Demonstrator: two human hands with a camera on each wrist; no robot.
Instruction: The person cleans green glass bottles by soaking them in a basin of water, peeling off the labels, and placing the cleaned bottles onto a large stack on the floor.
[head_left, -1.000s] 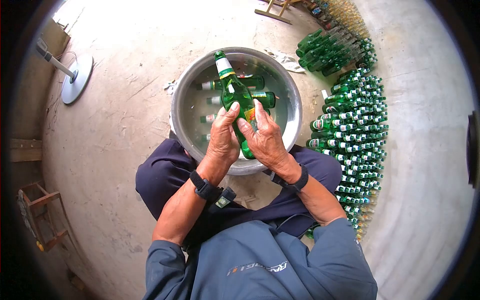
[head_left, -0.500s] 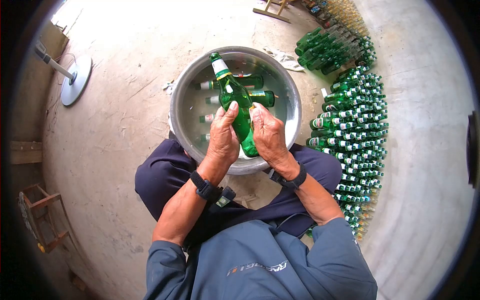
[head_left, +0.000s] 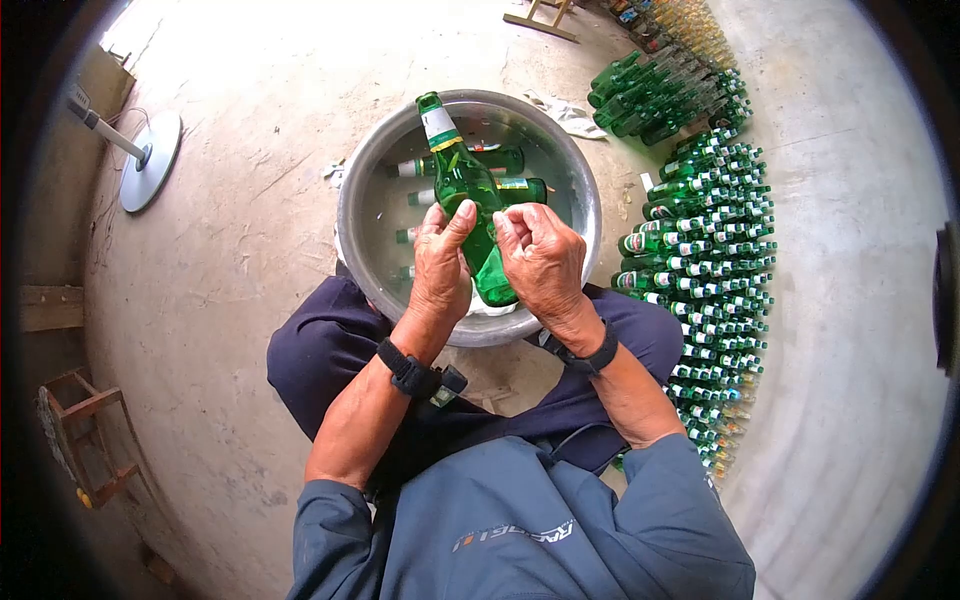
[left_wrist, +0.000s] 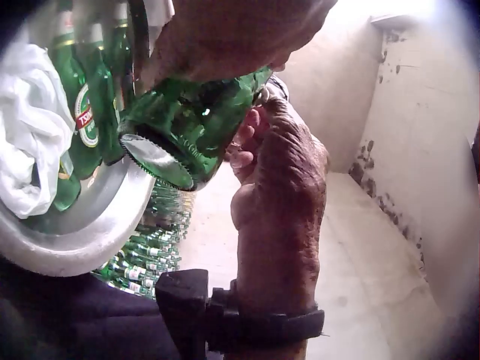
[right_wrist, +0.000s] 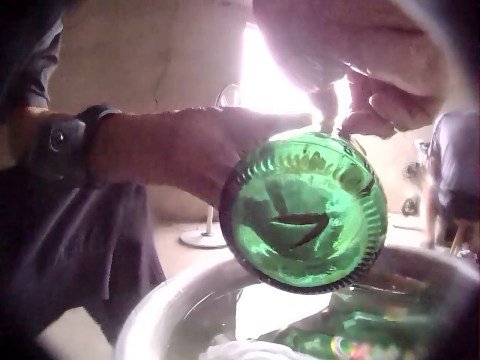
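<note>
A green glass beer bottle (head_left: 465, 178) is held tilted over a metal basin (head_left: 352, 235), its neck pointing away and its ridged base (right_wrist: 300, 225) towards me. A white and green neck label (head_left: 438, 125) is still on it. My left hand (head_left: 440, 268) grips the body from the left, thumb along the glass. On the other side my right hand (head_left: 545, 258) has curled fingers, thumb and fingertips pinching at the body label, mostly hidden by them. In the left wrist view, something pale shows between the right hand's thumb and fingers, right at the glass.
More green bottles (head_left: 522, 190) lie in the basin's water, with a white cloth (left_wrist: 34, 127) by them. Rows of green bottles (head_left: 690, 240) stand along the right wall. A fan base (head_left: 150, 165) and a wooden frame (head_left: 88, 405) stand at the left.
My right hand has drawn back from lying flat against the bottle, its fingers curling in. The colourful body label no longer shows on the glass. The bottle has tilted slightly left.
</note>
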